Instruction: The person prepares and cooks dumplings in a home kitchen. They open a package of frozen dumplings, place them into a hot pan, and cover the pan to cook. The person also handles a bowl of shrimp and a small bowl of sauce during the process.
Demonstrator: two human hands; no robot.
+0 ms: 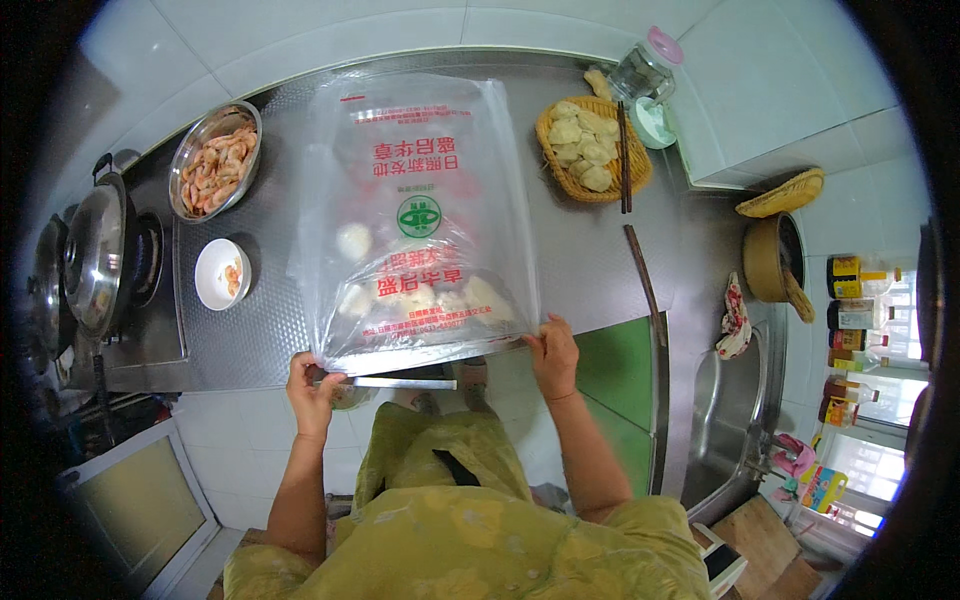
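Note:
A large clear plastic bag (502, 225) with red and green printing lies spread over the steel counter. My left hand (313, 386) pinches its near left corner between thumb and fingers. At the near right corner, my right hand (553, 358) grips the edge the same way. The near edge is drawn fairly straight between both hands, just over the counter's front. Several pale, rounded pieces that look like dumplings (354, 241) show through the film; whether they lie inside or under the bag I cannot tell.
On the left stand a steel bowl (251, 169) of shrimp, a white bowl (217, 298) and a lidded wok (97, 255). To the right are a wicker basket (637, 161) of dumplings, dark chopsticks (625, 157), a glass pitcher (641, 71), a brown pot (757, 255) and a sink (724, 420).

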